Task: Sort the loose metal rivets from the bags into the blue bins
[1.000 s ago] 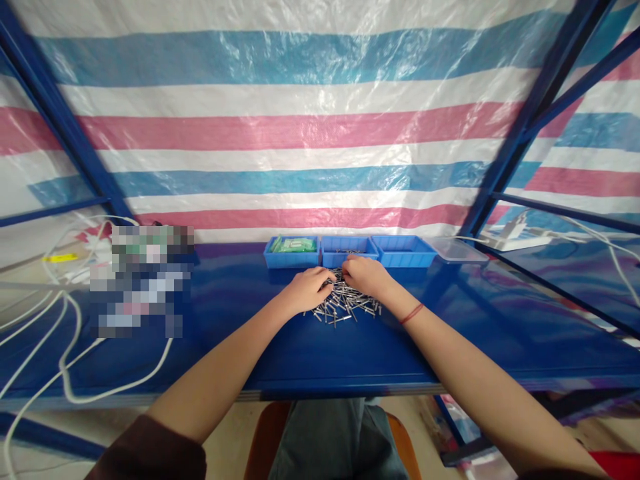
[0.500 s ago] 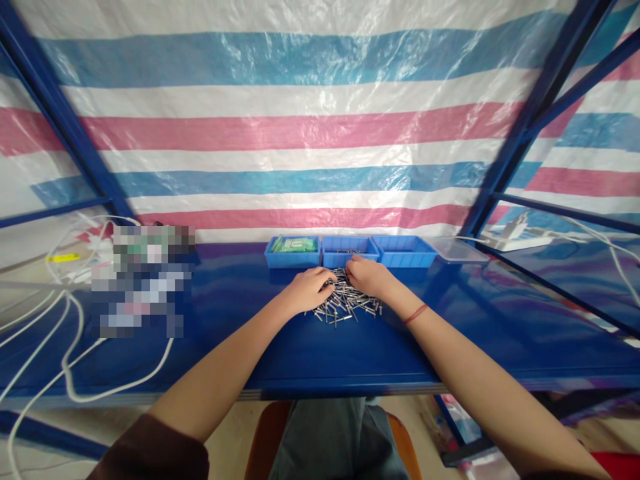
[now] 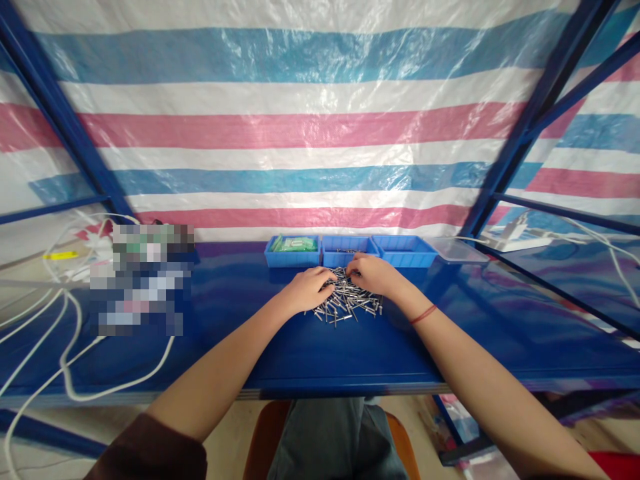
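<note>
While both hands were at the pile of metal pins (image 3: 345,307), the left hand (image 3: 311,291) lay over the left edge of it, its fingers bent and its thumb set apart from them. Whether those fingers grasped any pin, I could not tell. At the upper right of the pile, the right hand (image 3: 373,273) was curled, its fingertips drawn down toward the pins; whether it pinched one could not be made out either. A thin red band (image 3: 423,314) circled the right wrist.

The pile sat loose on the blue table (image 3: 330,363), between the hands and spreading toward the person, its pins pointing every which way. Just behind it stood three blue bins in a row. The left bin (image 3: 292,260) contained green packets (image 3: 294,245), the middle bin (image 3: 334,259) had some pins in it, and the right bin (image 3: 407,259) stood next to a clear flat lid (image 3: 460,251).

Farther right was a white power strip (image 3: 515,238). White cords (image 3: 120,395) looped over the table's left end, near a blurred patch. A striped sheet (image 3: 300,133) hung behind everything.
</note>
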A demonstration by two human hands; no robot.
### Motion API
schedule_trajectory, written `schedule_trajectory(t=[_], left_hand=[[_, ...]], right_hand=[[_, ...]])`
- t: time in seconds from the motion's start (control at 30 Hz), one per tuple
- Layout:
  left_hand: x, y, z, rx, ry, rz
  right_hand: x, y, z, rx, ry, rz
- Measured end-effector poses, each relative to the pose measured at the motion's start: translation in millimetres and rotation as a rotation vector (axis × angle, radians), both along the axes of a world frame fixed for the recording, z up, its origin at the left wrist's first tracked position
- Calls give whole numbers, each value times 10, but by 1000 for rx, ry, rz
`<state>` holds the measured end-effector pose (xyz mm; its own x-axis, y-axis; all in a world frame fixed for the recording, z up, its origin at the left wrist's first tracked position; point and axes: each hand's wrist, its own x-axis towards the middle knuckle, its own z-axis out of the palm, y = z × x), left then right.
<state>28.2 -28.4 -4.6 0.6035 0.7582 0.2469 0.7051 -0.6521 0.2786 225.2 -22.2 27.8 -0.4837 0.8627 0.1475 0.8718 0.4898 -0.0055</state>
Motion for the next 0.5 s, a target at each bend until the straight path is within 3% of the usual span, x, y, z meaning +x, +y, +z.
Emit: schedule_trajectory(t=[0.5], left_hand=[[2,-1,0,1,-3,2]], right_hand=[[-119,-60,1,166,-175,85]])
